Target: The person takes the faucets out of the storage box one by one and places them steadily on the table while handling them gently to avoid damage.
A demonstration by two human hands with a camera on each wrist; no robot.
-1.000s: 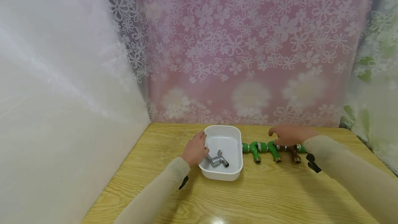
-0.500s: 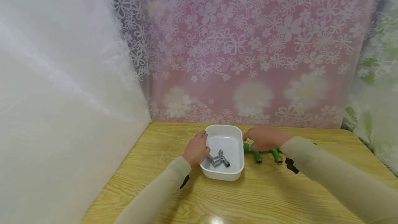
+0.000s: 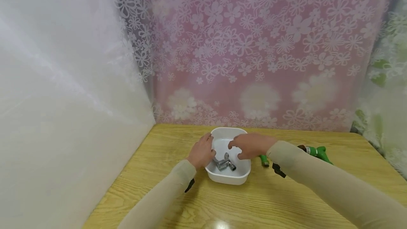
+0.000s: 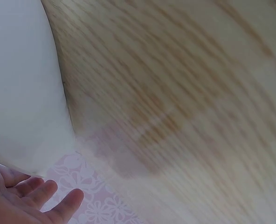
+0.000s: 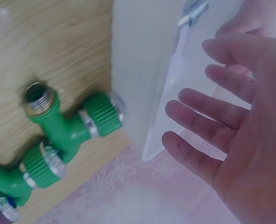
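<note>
A white plastic basin (image 3: pixel 227 180) stands on the table with silver taps (image 3: pixel 223 164) lying in it. My left hand (image 3: pixel 201 153) holds its left rim, the thumb over the inner side; in the left wrist view the fingers of that hand (image 4: pixel 33 198) show by the basin's corner. Over the right part of the basin hovers my right hand (image 3: pixel 251 145), fingers loosely bent and nothing in them. To the right of the basin lies a row of green taps (image 3: pixel 318 152), partly hidden by my right arm. Up close, one green tap (image 5: pixel 63 130) shows its threaded end beside the basin wall.
The basin and taps stand on a wood-grain table (image 3: pixel 203 204). A pink flowered curtain (image 3: pixel 254 63) hangs behind it, and a white sheet (image 3: pixel 63 98) closes the left side. A brown tap part (image 3: pixel 302 148) sits in the row under my right forearm.
My right hand has moved left from above the row of taps to over the basin. The left hand has stayed on the rim, and the silver taps lie as before.
</note>
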